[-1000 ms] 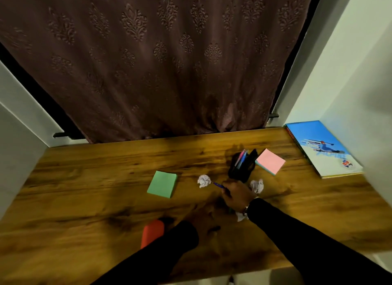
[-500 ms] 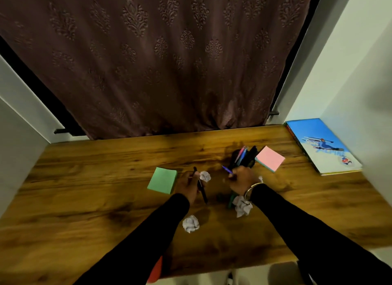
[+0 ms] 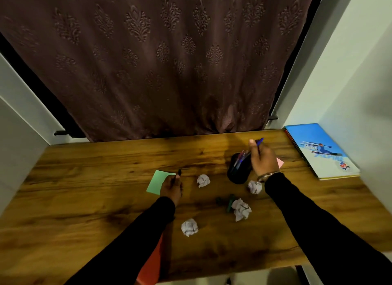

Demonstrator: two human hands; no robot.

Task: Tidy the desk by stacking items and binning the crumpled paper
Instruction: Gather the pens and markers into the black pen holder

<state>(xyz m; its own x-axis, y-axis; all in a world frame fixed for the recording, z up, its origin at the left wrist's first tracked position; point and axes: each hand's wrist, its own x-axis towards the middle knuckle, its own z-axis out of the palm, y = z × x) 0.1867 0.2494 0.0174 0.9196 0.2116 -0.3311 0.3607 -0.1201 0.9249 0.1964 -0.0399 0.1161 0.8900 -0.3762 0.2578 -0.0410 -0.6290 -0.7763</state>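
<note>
**Four paper balls [image 3: 189, 227] unbinned; pens come first**

Nearest, at six o'clock on the desk [image 3: 84, 199], lies one ball. Another at three sits just beside a green marker [image 3: 229, 202]. At ten o'clock the left hand [image 3: 171, 186] grips a dark pen [image 3: 179, 172] over a green pad [image 3: 158, 180]. Two more balls sit at five and eight o'clock of the pen pot [image 3: 238, 170]. Above it the right hand [image 3: 263, 159] pinches a blue pen [image 3: 259, 142]. Potting pens looks like the current step. Next, the blue pen must drop into the pot. No bin shows.
</note>
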